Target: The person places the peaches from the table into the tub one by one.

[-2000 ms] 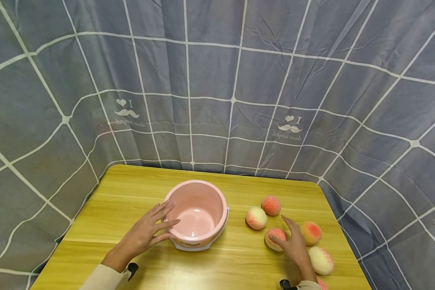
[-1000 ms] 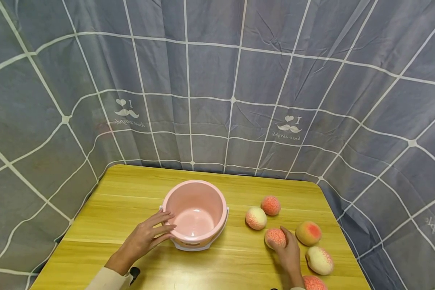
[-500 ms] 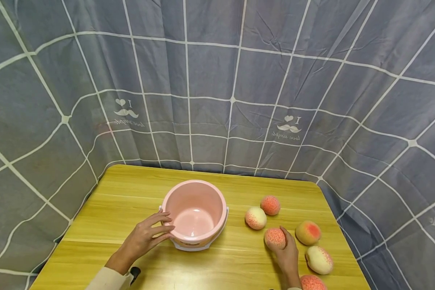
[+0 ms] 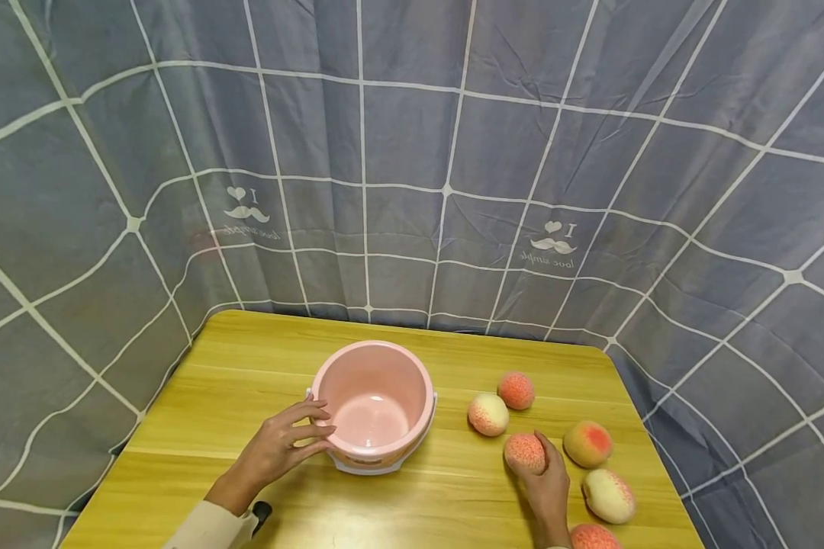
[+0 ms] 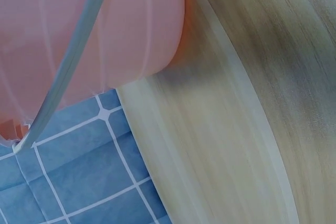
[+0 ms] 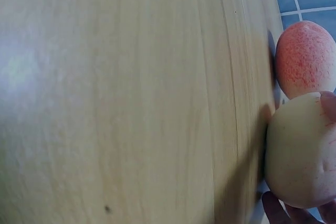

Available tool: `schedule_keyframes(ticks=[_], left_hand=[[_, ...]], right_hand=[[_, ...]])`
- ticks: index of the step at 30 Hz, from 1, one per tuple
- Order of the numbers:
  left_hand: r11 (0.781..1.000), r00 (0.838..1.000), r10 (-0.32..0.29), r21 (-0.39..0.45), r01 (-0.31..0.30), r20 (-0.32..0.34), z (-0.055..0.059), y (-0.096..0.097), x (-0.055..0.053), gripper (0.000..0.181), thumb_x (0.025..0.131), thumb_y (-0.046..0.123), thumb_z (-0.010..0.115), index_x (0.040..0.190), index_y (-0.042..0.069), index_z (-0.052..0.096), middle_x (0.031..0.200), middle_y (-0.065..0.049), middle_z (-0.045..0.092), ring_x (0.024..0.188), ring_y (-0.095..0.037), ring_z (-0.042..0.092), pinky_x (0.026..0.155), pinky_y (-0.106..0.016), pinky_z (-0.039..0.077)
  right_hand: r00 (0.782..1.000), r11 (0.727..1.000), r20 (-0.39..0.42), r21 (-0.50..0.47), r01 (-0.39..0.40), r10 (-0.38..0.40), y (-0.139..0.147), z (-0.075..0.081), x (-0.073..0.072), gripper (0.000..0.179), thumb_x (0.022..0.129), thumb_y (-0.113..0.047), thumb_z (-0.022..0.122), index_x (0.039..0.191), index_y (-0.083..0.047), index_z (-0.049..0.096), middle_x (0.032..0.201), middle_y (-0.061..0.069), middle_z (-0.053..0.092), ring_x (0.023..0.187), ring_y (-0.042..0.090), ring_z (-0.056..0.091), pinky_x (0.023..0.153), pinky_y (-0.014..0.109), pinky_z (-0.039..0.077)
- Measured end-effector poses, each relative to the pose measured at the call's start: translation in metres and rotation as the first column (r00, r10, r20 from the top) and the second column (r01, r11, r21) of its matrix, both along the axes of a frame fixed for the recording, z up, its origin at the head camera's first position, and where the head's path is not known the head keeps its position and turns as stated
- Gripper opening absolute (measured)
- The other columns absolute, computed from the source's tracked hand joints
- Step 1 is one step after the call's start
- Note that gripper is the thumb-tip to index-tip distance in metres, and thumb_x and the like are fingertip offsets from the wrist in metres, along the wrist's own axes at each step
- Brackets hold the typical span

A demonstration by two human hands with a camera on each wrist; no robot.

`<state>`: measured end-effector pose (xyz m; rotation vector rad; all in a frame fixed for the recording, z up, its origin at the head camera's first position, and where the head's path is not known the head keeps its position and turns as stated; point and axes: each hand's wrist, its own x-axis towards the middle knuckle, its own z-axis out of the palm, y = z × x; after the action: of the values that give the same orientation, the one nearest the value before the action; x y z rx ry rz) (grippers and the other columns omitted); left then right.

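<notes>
One speckled peach (image 4: 525, 451) was clamped in the right hand (image 4: 548, 484), to the right of the pink bucket (image 4: 374, 374), which the left hand (image 4: 271, 451) touched with nearly straight fingers (image 4: 310, 433).

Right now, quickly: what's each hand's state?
Left hand: open, relaxed fingers resting on the pink bucket at its rim.
Right hand: closed, holding a speckled peach between thumb and fingers.

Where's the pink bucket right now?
In the head view, the pink bucket stands left of the peaches, with the left hand at its side.
</notes>
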<state>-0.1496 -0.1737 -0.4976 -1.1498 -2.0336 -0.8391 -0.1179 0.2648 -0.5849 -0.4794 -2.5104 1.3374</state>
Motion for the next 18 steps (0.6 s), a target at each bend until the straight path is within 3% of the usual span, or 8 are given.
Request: schedule_keyframes(ticks=[10,18], left_hand=[[1.000,1.000,0.013,-0.002,-0.013,-0.021,0.0007,0.0009,-0.0002,0.036,0.094,0.039,0.057,0.085,0.011,0.078,0.096,-0.007,0.066,0.094,-0.032,0.066,0.106,-0.022,0.044],[1.000,1.000,0.006,0.009,-0.006,-0.011,0.0003,0.0006,-0.0001,0.036,0.094,0.039,0.057,0.085,0.011,0.078,0.096,-0.008,0.067,0.094,-0.033,0.065,0.106,-0.021,0.044]], right_hand=[[0.998,0.998,-0.034,-0.035,0.053,-0.054,-0.0006,-0.0021,0.0011,0.071,0.075,-0.014,0.084,0.136,-0.001,0.051,0.134,0.029,0.048,0.124,0.045,0.046,0.102,0.059,0.043],[0.999,0.996,-0.004,-0.076,0.045,-0.045,-0.0014,0.0043,0.0015,0.072,0.077,-0.016,0.083,0.139,-0.004,0.049,0.138,0.025,0.047,0.122,0.040,0.051,0.095,0.050,0.051]])
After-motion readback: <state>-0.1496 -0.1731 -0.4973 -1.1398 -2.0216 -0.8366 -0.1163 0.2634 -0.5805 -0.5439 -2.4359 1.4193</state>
